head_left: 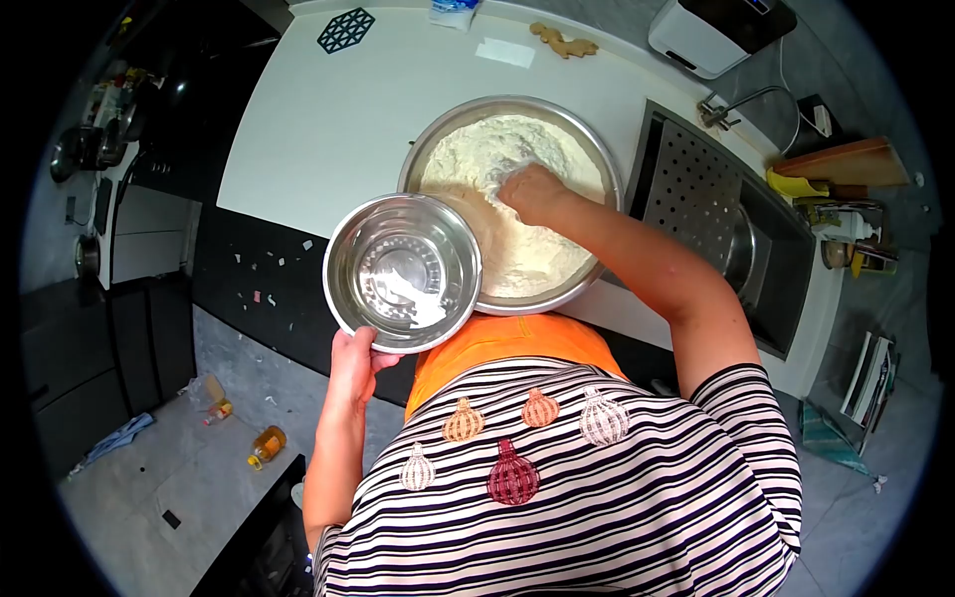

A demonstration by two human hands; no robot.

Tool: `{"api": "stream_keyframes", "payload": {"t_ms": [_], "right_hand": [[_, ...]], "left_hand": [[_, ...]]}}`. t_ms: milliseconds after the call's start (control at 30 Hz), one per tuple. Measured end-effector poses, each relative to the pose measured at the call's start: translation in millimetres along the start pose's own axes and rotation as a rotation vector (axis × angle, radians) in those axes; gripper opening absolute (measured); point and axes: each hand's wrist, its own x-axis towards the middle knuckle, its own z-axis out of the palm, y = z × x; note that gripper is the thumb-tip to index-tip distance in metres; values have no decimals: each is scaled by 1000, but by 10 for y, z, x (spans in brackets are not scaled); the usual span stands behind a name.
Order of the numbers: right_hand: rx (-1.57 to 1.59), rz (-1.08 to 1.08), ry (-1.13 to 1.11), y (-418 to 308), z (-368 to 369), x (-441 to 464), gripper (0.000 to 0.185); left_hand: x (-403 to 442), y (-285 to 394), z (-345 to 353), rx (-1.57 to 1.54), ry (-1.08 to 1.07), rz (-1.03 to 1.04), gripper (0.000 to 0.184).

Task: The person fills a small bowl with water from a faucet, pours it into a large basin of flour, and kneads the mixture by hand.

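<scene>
Right hand [534,194], curled, has its fingertips sunk in the flour [507,129], so whether it grasps any cannot be told; the flour lies in a wide basin [510,101] at the near edge of the counter [308,129]. Left hand [359,356] grasps a smaller steel bowl [347,269] by its near rim, overlapping the basin's near left side. Right is a sink [781,274]; far, ginger [567,45].

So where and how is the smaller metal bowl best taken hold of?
I'd grip the smaller metal bowl by its near-left rim, coming from the person's left, thumb against fingers. The left hand holds it there. The edge is exposed on that side; the opposite side overlaps the large basin in view.
</scene>
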Motion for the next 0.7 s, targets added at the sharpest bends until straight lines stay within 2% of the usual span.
{"api": "stream_keyframes", "payload": {"t_ms": [267, 400, 467, 567, 700], "right_hand": [[59, 10, 14, 12, 21, 13, 23], [101, -17, -15, 7, -223, -12, 22], [334, 48, 118, -3, -411, 53, 24], [325, 50, 154, 13, -574, 292, 24], [156, 72, -10, -126, -470, 740, 27]], "left_hand": [[15, -15, -57, 14, 1, -6, 31], [86, -131, -130, -20, -11, -21, 31], [103, -174, -136, -88, -6, -25, 32], [127, -220, -164, -99, -13, -33, 31], [153, -266, -182, -128, -5, -28, 30]]}}
